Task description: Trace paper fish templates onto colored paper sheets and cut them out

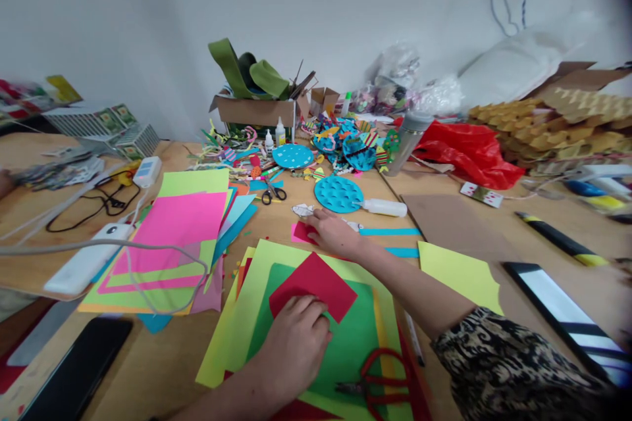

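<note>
The red paper (pixel 320 279) is a plain four-sided sheet, straight-edged and flat, with no crease or drawing visible. It lies turned like a diamond over the far part of a larger green sheet (pixel 261 316), one corner reaching past that sheet's far edge onto the yellow-green sheet (pixel 265 251) beneath. Its near left edge is partly hidden.

The small red piece (pixel 302 231) lies on the desk (pixel 276 220), just beyond the yellow-green sheet's far edge. It looks flat, but its right end is covered, so its full outline cannot be told. A pink piece (pixel 295 233) shows along its left side, seemingly underneath.
</note>
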{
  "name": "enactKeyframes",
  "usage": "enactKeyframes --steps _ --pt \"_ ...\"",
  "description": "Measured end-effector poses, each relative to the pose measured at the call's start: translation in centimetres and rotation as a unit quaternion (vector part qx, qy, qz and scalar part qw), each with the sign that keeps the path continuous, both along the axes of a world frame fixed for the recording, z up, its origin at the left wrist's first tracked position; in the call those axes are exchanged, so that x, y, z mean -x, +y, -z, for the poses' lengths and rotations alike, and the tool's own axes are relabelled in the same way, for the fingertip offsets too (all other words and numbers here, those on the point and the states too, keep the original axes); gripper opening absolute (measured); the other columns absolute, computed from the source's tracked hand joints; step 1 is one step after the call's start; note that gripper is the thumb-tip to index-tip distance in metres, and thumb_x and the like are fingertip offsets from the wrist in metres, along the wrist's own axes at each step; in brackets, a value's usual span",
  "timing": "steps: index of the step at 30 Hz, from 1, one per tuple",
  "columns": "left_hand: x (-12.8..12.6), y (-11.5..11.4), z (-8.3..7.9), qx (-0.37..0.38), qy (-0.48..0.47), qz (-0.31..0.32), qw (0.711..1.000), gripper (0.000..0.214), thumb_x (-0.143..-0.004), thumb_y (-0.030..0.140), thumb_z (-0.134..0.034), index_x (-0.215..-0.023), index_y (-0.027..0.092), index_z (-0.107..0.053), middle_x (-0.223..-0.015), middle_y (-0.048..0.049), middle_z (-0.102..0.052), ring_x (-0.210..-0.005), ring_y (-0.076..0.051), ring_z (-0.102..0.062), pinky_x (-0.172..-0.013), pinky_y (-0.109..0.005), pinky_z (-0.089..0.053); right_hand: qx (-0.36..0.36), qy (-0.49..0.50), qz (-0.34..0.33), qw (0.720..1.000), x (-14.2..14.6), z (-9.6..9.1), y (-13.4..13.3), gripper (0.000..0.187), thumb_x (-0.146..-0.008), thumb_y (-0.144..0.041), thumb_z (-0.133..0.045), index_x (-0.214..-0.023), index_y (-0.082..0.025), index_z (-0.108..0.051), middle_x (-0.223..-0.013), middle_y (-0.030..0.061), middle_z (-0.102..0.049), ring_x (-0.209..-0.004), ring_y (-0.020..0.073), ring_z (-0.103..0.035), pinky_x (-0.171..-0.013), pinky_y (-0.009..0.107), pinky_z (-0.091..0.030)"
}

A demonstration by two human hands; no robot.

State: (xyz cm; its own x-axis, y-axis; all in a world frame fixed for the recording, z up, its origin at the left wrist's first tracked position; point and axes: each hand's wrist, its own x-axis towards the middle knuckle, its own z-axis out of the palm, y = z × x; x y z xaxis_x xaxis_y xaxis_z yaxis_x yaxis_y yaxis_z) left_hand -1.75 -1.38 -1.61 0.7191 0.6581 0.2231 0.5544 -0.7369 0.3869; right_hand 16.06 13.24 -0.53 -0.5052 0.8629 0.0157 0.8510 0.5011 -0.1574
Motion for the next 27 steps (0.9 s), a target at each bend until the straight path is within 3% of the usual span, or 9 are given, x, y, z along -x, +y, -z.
enactKeyframes --steps 18,22,24,27 --pt "-0.1 -0.1 0.6 -0.028 0.01 -0.007 1.0 0.011 -0.087 0.016 -0.054 -0.091 0.018 -0.065 -0.1 -0.0067 -0.065 -0.099 -0.023 -0.058 -0.089 -0.039 -0.049 0.038 0.004 0.005 0.999 0.4 -1.1 -0.2 0.041 -0.085 -0.022 -0.06 -0.125 -0.014 -0.059 -0.118 0.017 -0.06 -0.114 0.027 -0.053 -0.096 0.035 -0.039" --pt "-0.3 -0.1 1.3 -0.063 0.019 -0.019 0.998 0.006 -0.086 0.018 -0.057 -0.085 0.018 -0.063 -0.093 -0.0062 -0.064 -0.094 -0.021 -0.057 -0.085 -0.036 -0.048 0.068 0.044 0.026 0.996 0.7 -4.4 2.7 0.025 -0.083 -0.03 -0.063 -0.103 -0.017 -0.07 -0.097 0.0096 -0.071 -0.085 0.02 -0.066 -0.07 0.024 -0.046" --pt "-0.5 0.0 1.9 -0.081 0.024 -0.019 0.996 0.004 -0.084 0.019 -0.059 -0.082 0.017 -0.062 -0.089 -0.0052 -0.063 -0.09 -0.02 -0.057 -0.081 -0.034 -0.048 0.048 0.072 0.056 0.995 1.2 -7.1 5.9 0.023 -0.088 -0.031 -0.056 -0.098 -0.016 -0.07 -0.086 0.007 -0.073 -0.075 0.0173 -0.066 -0.063 0.023 -0.046" --pt "-0.8 0.4 2.9 -0.107 0.01 -0.022 0.994 0.007 -0.082 0.023 -0.063 -0.08 0.018 -0.06 -0.087 -0.0036 -0.063 -0.086 -0.018 -0.056 -0.076 -0.031 -0.046 -0.001 0.114 0.106 0.988 2.6 -11.4 12.0 0.034 -0.094 -0.036 -0.045 -0.087 -0.013 -0.069 -0.077 0.0076 -0.072 -0.07 0.0169 -0.066 -0.06 0.023 -0.047"
